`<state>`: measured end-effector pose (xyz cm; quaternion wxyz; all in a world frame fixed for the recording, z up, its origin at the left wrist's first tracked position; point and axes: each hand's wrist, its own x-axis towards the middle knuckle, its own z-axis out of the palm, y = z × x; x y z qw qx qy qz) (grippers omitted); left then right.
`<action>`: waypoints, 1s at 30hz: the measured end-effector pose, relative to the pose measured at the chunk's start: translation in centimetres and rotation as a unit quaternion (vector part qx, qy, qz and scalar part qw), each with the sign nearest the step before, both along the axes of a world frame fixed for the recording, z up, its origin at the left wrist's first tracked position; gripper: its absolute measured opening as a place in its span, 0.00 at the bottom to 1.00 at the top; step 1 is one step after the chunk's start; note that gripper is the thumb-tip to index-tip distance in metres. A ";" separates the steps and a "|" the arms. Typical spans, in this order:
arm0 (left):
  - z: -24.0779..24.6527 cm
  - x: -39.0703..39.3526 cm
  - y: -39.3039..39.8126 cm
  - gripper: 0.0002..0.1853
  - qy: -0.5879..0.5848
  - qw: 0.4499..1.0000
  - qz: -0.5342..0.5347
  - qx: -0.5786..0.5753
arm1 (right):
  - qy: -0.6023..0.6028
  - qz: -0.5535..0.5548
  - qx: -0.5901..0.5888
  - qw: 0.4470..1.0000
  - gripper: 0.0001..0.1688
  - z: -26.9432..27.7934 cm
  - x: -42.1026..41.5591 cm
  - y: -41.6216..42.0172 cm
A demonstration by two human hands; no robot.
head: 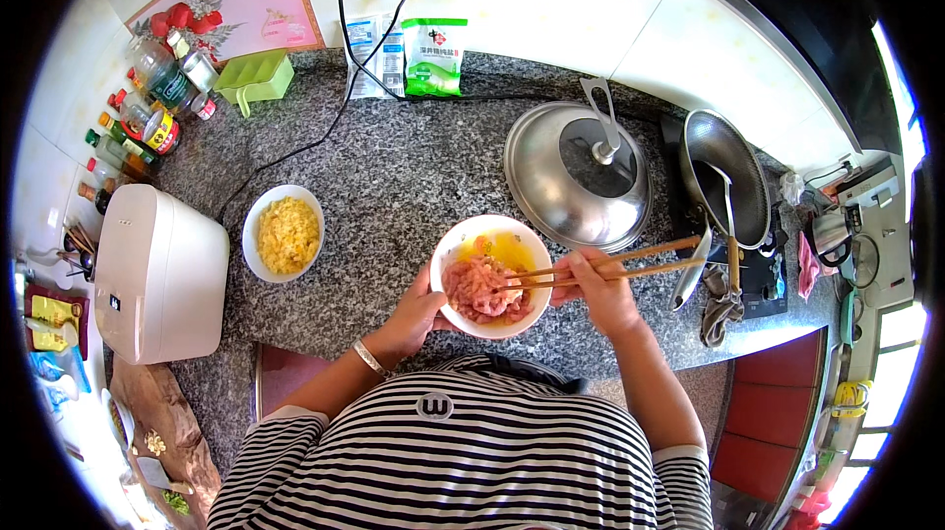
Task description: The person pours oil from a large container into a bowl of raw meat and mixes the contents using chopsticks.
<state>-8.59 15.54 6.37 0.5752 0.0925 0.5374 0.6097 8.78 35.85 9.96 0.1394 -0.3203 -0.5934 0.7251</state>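
Observation:
My left hand (415, 314) grips the left rim of a white bowl (543, 249), its thumb at the edge. The bowl stands over the granite counter's front edge and holds raw minced meat (480, 290) with yellow liquid that looks like beaten egg. A pair of wooden chopsticks (642, 262) is in my right hand (596, 292), their tips in the meat. Further left, a second white bowl (249, 246) holds yellow, crumbly food (289, 235) that looks like scrambled egg.
A domed steel wok lid (539, 153) lies at the right, beside a wok (694, 161), a spatula (732, 235) and a dark cloth (716, 308). A white appliance (170, 272), bottles (159, 72) and a green condiment box (258, 76) stand left. A black cable (295, 153) crosses the counter.

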 end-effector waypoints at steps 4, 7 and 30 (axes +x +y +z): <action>-0.5 -0.1 -0.3 0.33 0.010 1.000 -0.011 -0.004 | -0.054 0.024 0.033 0.998 0.15 1.6 2.0 -0.3; -0.5 0.1 0.1 0.34 0.010 1.000 -0.019 -0.003 | -0.060 -0.032 0.005 0.998 0.13 -2.0 2.5 -1.2; -0.9 0.2 -0.4 0.38 -0.041 0.999 -0.014 0.015 | -0.020 0.032 0.197 0.980 0.11 0.7 -0.6 -3.8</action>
